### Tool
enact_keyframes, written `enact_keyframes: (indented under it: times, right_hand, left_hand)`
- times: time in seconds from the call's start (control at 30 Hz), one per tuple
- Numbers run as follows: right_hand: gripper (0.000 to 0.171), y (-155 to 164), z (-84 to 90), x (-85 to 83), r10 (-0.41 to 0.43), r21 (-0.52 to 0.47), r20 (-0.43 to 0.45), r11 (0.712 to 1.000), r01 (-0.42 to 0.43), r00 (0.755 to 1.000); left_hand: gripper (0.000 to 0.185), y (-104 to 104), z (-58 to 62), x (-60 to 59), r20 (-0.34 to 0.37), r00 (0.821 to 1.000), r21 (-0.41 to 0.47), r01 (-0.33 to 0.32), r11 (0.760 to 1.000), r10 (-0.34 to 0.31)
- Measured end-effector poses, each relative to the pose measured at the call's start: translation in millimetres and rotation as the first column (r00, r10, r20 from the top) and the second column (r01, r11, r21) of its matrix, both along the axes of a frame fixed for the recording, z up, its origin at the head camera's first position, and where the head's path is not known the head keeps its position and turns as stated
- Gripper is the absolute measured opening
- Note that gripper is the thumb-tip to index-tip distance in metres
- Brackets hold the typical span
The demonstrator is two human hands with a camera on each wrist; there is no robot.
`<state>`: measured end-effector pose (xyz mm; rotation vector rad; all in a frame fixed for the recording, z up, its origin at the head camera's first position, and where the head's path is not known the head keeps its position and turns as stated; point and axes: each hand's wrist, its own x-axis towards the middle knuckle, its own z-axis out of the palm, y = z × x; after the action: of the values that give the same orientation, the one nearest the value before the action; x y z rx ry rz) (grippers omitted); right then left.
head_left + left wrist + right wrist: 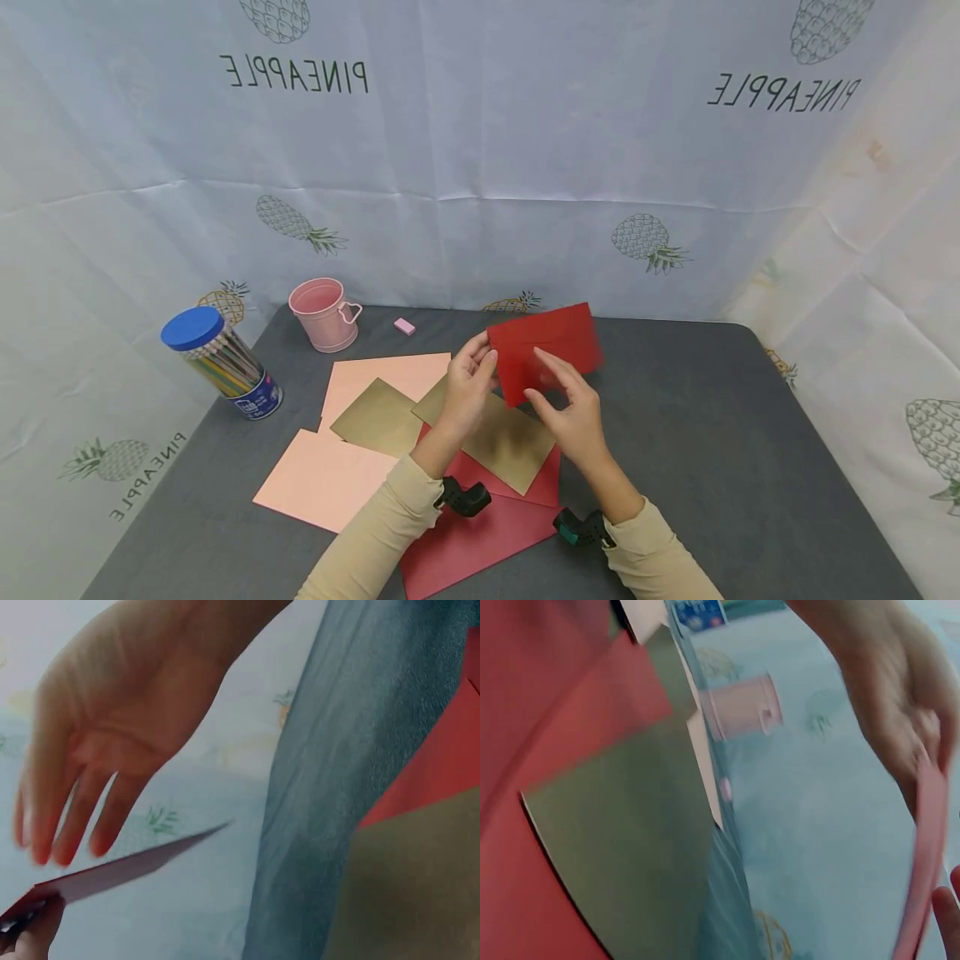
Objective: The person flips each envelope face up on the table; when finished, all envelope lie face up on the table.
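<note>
My left hand (468,390) pinches the left edge of a red paper card (542,337), raised above the table at a slant. In the left wrist view only a bit of that hand shows, at the card's (112,881) near end. My right hand (576,417) is spread in front of the card, thumb and fingers apart, fingertips close to its face. The left wrist view shows its fingers (112,814) straight over the card. Below lie gold paper sheets (517,446) on a larger red sheet (480,542).
Peach sheets (322,479) lie to the left, partly under a gold sheet (378,417). Farther back are a pink mini bucket (330,321), a pink eraser (405,327) and a blue-lidded tub of pencils (225,362). A pineapple-print cloth (480,150) hangs behind the dark table (712,467).
</note>
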<state>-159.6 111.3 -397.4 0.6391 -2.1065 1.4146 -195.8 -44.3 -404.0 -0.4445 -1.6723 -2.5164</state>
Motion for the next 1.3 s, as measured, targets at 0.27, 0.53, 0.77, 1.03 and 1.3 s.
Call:
enact_keyframes:
  times: [0.27, 0.53, 0.77, 1.03, 1.3]
  right_hand:
    - [0.056, 45.6, 5.9, -11.3, -0.051, -0.089, 0.145, 0.994, 0.064, 0.988]
    - [0.061, 87.5, 1.3, -26.4, -0.103, -0.091, 0.310, 0.986, 0.137, 0.945]
    - [0.062, 110.8, -15.6, -39.5, -0.025, -0.156, 0.415, 0.983, 0.098, 0.910]
    - [0.057, 121.1, -35.0, -47.3, 0.070, -0.232, 0.423, 0.972, 0.033, 0.904]
    - [0.054, 120.9, -35.2, -47.3, 0.087, -0.225, 0.418, 0.974, 0.010, 0.904]
  left_hand:
    - [0.041, -12.4, -1.1, 0.7, 0.003, 1.000, 0.011, 0.024, 1.000, -0.024]
    - [0.044, -22.8, -3.5, -0.2, 0.020, 0.999, 0.008, 0.046, 0.999, -0.046]
    - [0.047, -31.0, -5.3, -1.2, 0.003, 0.995, 0.007, 0.102, 0.995, -0.102]
    - [0.048, -34.5, -7.4, -4.0, -0.008, 0.991, 0.010, 0.131, 0.991, -0.131]
    - [0.046, -39.4, -11.5, -8.0, 0.039, 0.994, 0.002, 0.102, 0.995, -0.102]
